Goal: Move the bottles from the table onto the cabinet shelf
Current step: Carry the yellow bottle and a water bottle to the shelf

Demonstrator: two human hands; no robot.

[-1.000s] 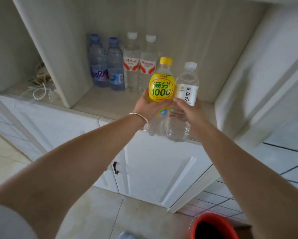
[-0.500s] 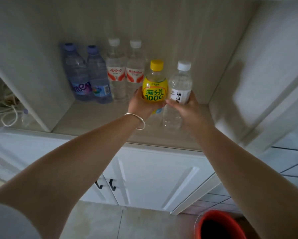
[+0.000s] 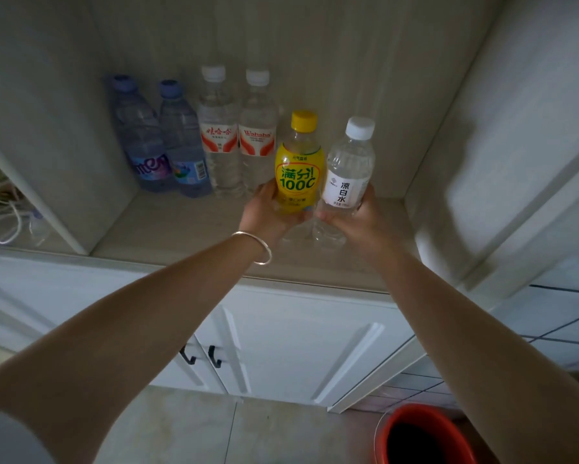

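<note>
Four bottles (image 3: 201, 135) stand in a row at the back of the shelf (image 3: 167, 229) (two blue-capped, two white-capped). Just right of them, the left hand (image 3: 264, 212) grips a yellow bottle (image 3: 298, 169) and the right hand (image 3: 358, 219) grips a clear bottle (image 3: 348, 169), side by side over the shelf. A red bucket (image 3: 422, 433) sits on the floor.

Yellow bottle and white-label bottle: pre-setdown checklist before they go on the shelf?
1. Left hand grips yellow bottle: ok.
2. Right hand grips white-label bottle: ok.
3. Both bottles upright, caps on: ok.
4. Free shelf space right of the four standing bottles: ok.
5. Bottle bases touching the shelf: cannot tell.
6. Clearance to the nearest standing bottle: tight, cannot tell.
</note>
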